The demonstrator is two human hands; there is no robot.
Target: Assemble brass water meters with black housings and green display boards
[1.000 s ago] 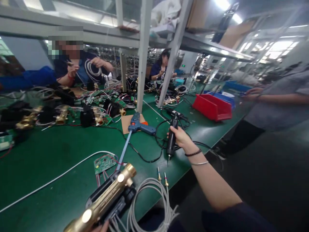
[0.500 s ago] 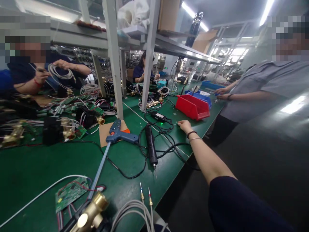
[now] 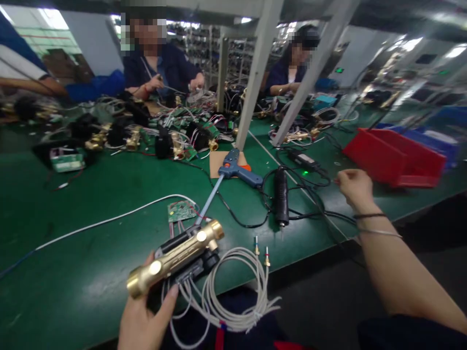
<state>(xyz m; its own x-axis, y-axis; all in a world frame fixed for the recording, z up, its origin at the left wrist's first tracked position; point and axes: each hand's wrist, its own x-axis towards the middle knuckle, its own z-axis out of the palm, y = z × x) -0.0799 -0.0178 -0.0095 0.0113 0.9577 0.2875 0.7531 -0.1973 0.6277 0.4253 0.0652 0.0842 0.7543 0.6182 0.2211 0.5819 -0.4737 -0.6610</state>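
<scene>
My left hand (image 3: 144,318) grips a brass tube assembly (image 3: 175,257) with a black housing under it, held over the near edge of the green bench (image 3: 73,262). Grey wires (image 3: 233,282) loop out from it, ending in two small probe tips (image 3: 260,250). My right hand (image 3: 353,187) hovers over black cables (image 3: 314,199) to the right, fingers curled in a pinch; what they hold is too small to make out. A black electric screwdriver (image 3: 280,194) lies on the bench left of that hand.
A blue glue gun (image 3: 237,170) rests on a cardboard square. A small green circuit board (image 3: 180,210) and a white wire (image 3: 109,221) lie mid-bench. Red bins (image 3: 394,155) stand at right. Several people work across the bench among brass parts. Grey frame posts (image 3: 255,78) rise from the middle.
My right hand set the black screwdriver down, reached toward the red bin, then drew back over the cables. My view swung down and left, bringing the brass assembly and left hand into sight.
</scene>
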